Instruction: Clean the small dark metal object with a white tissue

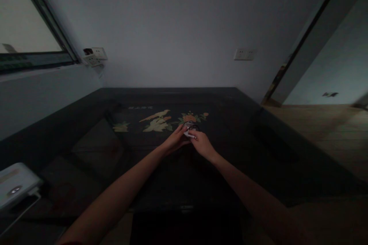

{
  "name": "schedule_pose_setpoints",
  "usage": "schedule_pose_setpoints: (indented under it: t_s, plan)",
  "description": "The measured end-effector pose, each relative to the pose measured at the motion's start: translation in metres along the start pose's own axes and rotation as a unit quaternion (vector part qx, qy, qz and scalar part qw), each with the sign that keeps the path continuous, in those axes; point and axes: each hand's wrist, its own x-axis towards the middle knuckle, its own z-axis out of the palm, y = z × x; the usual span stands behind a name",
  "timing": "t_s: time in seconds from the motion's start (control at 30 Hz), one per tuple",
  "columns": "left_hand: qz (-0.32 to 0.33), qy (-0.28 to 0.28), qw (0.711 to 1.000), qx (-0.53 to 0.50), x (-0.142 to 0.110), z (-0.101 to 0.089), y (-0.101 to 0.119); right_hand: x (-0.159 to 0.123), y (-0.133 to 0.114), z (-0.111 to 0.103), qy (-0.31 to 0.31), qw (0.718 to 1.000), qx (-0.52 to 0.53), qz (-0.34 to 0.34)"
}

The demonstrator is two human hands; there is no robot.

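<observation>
A small, shiny, rounded object [190, 124], dark with bright glints, is held up over the middle of the table. My left hand [174, 141] closes round it from the left; the lower fingers show beneath it. Pressed against its near side is a thin white piece [188, 134], like tissue or cloth. My right hand [202, 145] pinches this white piece, its fingers bent against the object. The two hands meet closely, and the dim light hides the object's exact kind.
The dark glossy table [230, 122] bears a bird-and-flower picture [156, 120]. A white device [17, 183] with a cable stands at the left. Wall sockets [244, 54] are behind, a window [31, 15] is at upper left, and wooden floor [316, 126] lies to the right.
</observation>
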Motion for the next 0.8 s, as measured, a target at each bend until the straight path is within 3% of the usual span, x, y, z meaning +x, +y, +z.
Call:
schedule_pose_setpoints:
  t_s: [0.07, 0.13, 0.2, 0.27, 0.43, 0.5, 0.57, 0.67, 0.8]
  plan:
    - [-0.006, 0.004, 1.000, -0.006, 0.000, 0.000, 0.000, 0.005, 0.005, 0.005, 0.026, 0.981, 0.192, 0.022]
    - [-0.009, 0.008, 1.000, -0.010, 0.000, 0.001, 0.001, 0.008, 0.008, 0.011, 0.048, 0.935, 0.347, 0.055]
    - [-0.011, 0.013, 1.000, -0.006, -0.001, 0.002, 0.001, 0.009, 0.009, 0.014, 0.062, 0.899, 0.427, 0.071]
    - [-0.013, 0.017, 1.000, -0.002, -0.001, 0.003, 0.001, 0.008, 0.008, 0.015, 0.066, 0.899, 0.426, 0.073]
    - [-0.016, 0.020, 1.000, -0.011, 0.000, -0.001, 0.000, 0.004, 0.005, 0.003, 0.025, 0.978, 0.206, -0.004]
    - [-0.016, 0.017, 1.000, -0.013, 0.002, -0.002, -0.001, 0.002, 0.002, -0.004, -0.004, 0.995, 0.086, -0.047]
    - [-0.006, 0.007, 1.000, -0.016, 0.003, -0.001, -0.001, -0.001, -0.001, -0.009, -0.041, 0.996, -0.047, -0.064]
    - [0.014, -0.005, 0.999, -0.029, 0.005, -0.001, -0.004, -0.005, -0.003, -0.015, -0.088, 0.974, -0.198, -0.068]
    - [0.023, -0.023, 0.999, -0.032, 0.009, -0.006, -0.010, -0.008, -0.004, -0.018, -0.096, 0.959, -0.250, -0.092]
